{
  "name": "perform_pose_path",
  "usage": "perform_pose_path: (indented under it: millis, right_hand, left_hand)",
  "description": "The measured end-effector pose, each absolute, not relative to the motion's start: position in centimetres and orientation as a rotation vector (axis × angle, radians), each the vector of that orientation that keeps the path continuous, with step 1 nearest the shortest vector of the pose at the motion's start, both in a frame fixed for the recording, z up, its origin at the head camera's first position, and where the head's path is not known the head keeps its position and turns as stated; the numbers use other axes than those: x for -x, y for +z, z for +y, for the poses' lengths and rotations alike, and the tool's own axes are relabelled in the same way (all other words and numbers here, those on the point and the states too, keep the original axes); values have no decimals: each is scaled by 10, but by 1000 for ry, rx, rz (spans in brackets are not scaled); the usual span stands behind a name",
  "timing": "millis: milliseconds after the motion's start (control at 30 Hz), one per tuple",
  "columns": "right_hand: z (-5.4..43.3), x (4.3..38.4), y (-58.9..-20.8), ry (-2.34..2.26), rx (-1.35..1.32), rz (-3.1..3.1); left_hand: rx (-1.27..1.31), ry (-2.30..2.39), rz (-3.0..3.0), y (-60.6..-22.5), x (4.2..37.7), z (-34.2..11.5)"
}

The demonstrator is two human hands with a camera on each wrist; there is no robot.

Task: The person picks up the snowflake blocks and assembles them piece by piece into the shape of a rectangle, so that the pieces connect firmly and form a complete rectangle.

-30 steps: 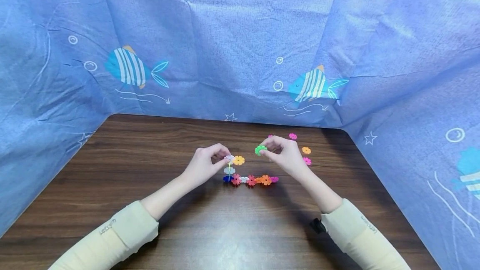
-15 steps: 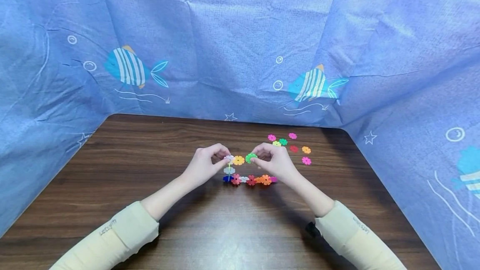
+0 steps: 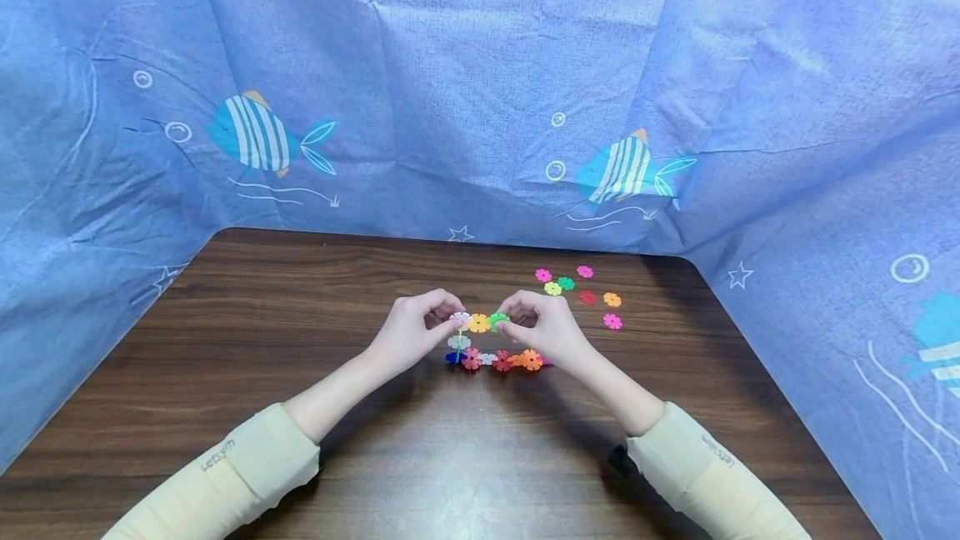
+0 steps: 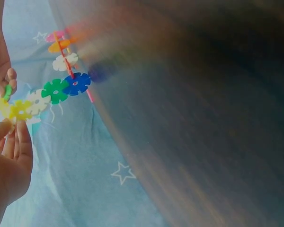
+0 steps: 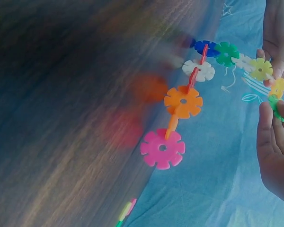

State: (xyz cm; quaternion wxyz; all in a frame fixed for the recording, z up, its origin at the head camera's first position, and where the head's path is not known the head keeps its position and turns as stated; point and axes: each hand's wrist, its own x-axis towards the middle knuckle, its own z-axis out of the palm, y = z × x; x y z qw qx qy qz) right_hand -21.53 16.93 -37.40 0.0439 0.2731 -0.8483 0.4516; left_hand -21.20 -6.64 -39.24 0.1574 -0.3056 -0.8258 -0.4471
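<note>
The left hand [image 3: 410,330] pinches the flower-disc chain [image 3: 472,359] near its raised end over the table [image 3: 322,290]; the right hand [image 3: 553,330] grips a green disc [image 3: 497,321] against the orange disc [image 3: 478,326] (whether slotted, I cannot tell). Joining them seems the step in hand; next likely calls for a straight, firm push.
</note>
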Motion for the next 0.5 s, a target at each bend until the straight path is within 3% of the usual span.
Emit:
perform_pose_path:
  millis: [500]
  right_hand:
    - [168, 215, -374, 1276, -895, -2551]
  left_hand:
    - [858, -1280, -2368, -391, 208, -59]
